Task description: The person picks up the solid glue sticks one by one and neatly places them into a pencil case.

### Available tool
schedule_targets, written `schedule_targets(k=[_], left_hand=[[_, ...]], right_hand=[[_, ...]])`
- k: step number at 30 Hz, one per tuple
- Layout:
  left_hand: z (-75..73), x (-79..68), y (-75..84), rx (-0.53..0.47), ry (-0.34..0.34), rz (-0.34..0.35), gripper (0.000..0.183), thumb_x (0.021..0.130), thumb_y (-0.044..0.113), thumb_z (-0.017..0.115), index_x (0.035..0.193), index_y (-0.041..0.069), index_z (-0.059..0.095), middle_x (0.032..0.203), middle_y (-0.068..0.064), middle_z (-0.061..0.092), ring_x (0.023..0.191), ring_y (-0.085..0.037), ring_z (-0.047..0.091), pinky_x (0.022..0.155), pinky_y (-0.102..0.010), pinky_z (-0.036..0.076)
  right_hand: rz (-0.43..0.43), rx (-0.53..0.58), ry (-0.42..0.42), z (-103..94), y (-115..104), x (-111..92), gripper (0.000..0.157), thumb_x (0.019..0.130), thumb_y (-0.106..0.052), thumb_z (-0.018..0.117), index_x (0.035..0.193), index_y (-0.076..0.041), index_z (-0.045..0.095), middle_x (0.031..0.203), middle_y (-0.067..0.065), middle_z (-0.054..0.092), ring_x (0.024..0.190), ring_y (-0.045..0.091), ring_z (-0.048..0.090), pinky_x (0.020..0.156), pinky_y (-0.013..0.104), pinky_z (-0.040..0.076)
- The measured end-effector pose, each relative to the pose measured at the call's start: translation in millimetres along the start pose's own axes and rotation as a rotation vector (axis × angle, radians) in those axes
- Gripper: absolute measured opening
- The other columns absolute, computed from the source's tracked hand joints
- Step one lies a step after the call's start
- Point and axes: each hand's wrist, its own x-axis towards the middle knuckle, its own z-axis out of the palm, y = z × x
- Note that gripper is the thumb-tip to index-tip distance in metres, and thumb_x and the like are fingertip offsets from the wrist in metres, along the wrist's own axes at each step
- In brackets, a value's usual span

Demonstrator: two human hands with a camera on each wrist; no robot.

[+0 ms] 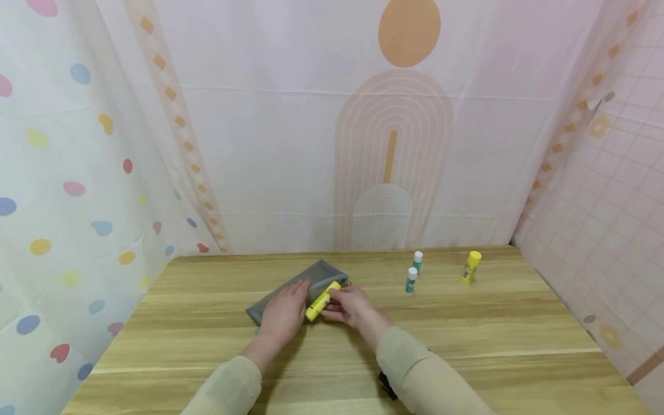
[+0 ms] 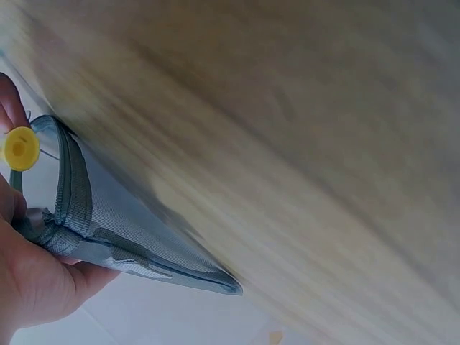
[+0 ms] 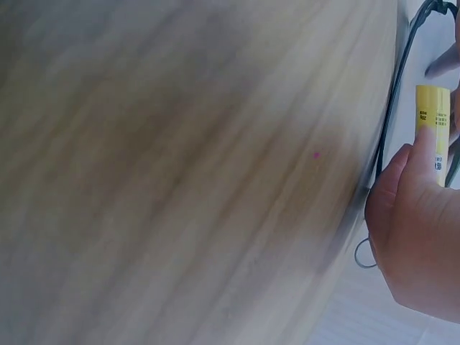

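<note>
A grey zippered mesh pouch lies slantwise on the table, its mouth spread apart in the left wrist view. My left hand grips the pouch by the edge of its mouth; the digits at that edge show beside the zipper. Between the thumb and fingers of my right hand is a yellow glue stick, tilted over the pouch's opening. Its round yellow end faces the left wrist camera. The right wrist view shows the right thumb pressed along the glue stick's printed side.
Two small green-and-white glue sticks, the nearer one and the farther one, stand upright to the right. Farther right stands another yellow glue stick. Patterned curtains border the wooden table at the back and sides.
</note>
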Motion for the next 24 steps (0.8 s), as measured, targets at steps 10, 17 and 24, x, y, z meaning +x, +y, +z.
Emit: schedule_targets(k=[10, 17, 24], left_hand=[[1.7, 1.0, -1.9, -0.018, 0.045, 0.008, 0.035, 0.097, 0.009, 0.058, 0.131, -0.002, 0.06, 0.127, -0.019, 0.064, 0.113, -0.039, 0.062, 0.094, -0.051, 0.053], [1.2, 0.2, -1.7, -0.036, 0.072, 0.009, 0.034, 0.097, 0.009, 0.059, 0.13, -0.001, 0.062, 0.124, -0.02, 0.065, 0.111, -0.039, 0.063, 0.093, -0.05, 0.053], [0.4, -0.3, -0.8, -0.051, 0.087, -0.005, 0.033, 0.097, 0.009, 0.06, 0.129, 0.0, 0.063, 0.124, -0.019, 0.066, 0.11, -0.039, 0.063, 0.091, -0.05, 0.054]], right_hand=[[0.022, 0.005, 0.03, 3.2, 3.6, 1.8, 0.033, 0.102, -0.003, 0.052, 0.129, 0.014, 0.043, 0.088, 0.014, 0.056, 0.072, 0.018, 0.059, 0.091, 0.041, 0.056], [0.01, 0.004, 0.035, 5.2, 5.7, 3.6, 0.027, 0.102, -0.004, 0.051, 0.123, 0.013, 0.047, 0.083, 0.012, 0.056, 0.068, 0.016, 0.06, 0.088, 0.039, 0.057], [0.016, -0.015, 0.048, 5.9, 6.2, 2.8, 0.027, 0.102, -0.005, 0.053, 0.122, 0.013, 0.049, 0.084, 0.012, 0.056, 0.068, 0.016, 0.06, 0.085, 0.036, 0.058]])
